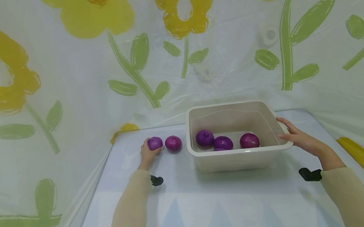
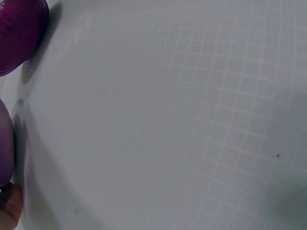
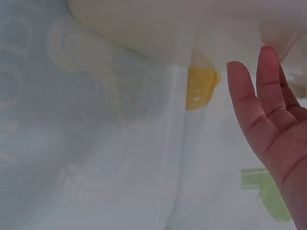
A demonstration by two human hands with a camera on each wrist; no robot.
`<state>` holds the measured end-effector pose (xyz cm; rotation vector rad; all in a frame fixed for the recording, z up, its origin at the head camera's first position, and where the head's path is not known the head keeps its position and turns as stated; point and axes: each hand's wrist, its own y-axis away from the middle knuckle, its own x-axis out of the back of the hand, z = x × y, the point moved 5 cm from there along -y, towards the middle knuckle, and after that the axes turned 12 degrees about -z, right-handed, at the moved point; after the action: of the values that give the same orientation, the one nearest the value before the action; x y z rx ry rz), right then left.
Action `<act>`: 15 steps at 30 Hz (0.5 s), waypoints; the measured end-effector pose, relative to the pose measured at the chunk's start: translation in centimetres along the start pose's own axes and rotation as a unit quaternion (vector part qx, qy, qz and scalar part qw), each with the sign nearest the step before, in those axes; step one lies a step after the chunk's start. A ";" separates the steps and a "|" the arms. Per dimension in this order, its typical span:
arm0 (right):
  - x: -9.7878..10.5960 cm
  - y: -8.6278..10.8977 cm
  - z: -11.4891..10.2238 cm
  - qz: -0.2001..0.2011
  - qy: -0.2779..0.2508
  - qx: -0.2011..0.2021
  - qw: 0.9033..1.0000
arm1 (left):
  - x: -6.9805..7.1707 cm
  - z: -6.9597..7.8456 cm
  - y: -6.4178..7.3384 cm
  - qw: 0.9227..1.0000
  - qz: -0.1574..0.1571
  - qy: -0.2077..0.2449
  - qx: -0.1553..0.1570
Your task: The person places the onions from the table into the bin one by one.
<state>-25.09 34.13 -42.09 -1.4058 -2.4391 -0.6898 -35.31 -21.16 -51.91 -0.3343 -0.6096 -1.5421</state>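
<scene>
My left hand (image 1: 148, 153) grips a purple onion (image 1: 155, 143) at the left of the table, thumb on its near side and fingers round its left. In the left wrist view that onion (image 2: 5, 148) shows only at the left edge, a fingertip (image 2: 13, 203) beside it. A second purple onion (image 1: 173, 143) sits just to its right. My right hand (image 1: 304, 141) holds the right rim of a beige plastic tub (image 1: 234, 161), its thumb over the rim. Fairly straight fingers (image 3: 245, 93) show beside the tub in the right wrist view. Several purple onions (image 1: 223, 143) lie inside the tub.
The tub stands near the back of the table, which has a pale cloth (image 1: 186, 195) with light blue triangles. A flowered sheet (image 1: 228, 63) hangs behind and along both sides. Black pieces (image 1: 310, 174) stick out at both cuffs.
</scene>
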 end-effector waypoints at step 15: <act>-0.1 0.1 -0.1 0.001 -0.001 0.005 1.000 | 2.0 1.7 -0.2 0.999 -0.019 -0.021 -0.024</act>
<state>-24.95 34.08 -42.05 -1.4059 -2.4395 -0.6745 -35.89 -21.81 -49.45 -0.3945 -0.6152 -1.5912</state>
